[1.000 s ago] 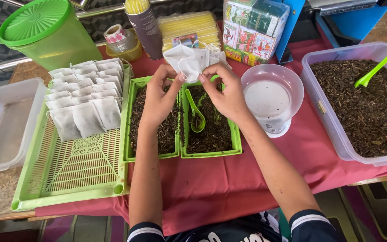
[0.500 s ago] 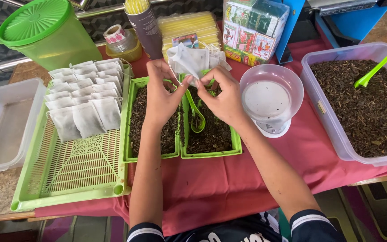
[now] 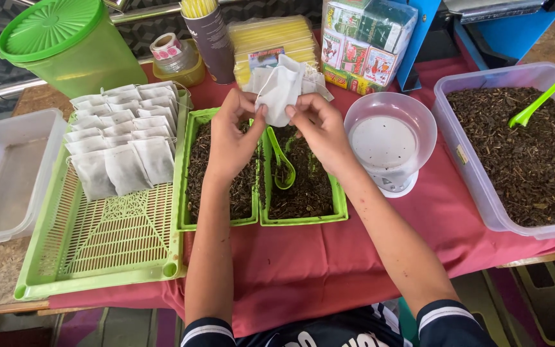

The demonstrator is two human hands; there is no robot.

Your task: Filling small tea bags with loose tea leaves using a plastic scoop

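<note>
Above green trays (image 3: pixel 300 218): left hand (image 3: pixel 232 138), right hand (image 3: pixel 319 132) grip-pinching limp white paper sachet (image 3: pixel 281 93).

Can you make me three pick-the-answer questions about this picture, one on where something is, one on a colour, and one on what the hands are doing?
1. Where does the green spoon near the hands lie?
A. In the right small green tray
B. On the red cloth
C. In the clear empty box

2. What colour is the lid of the big jar at the back left?
A. Blue
B. Green
C. White

3. What are the left hand and right hand doing?
A. Resting flat on the table
B. Holding a white bag between them
C. Lifting the round bowl

Answers: 1 A, the spoon rests on the dark leaves in that tray. 2 B, the lid is plainly green. 3 B, fingers of both hands have a grip on the bag.
</note>
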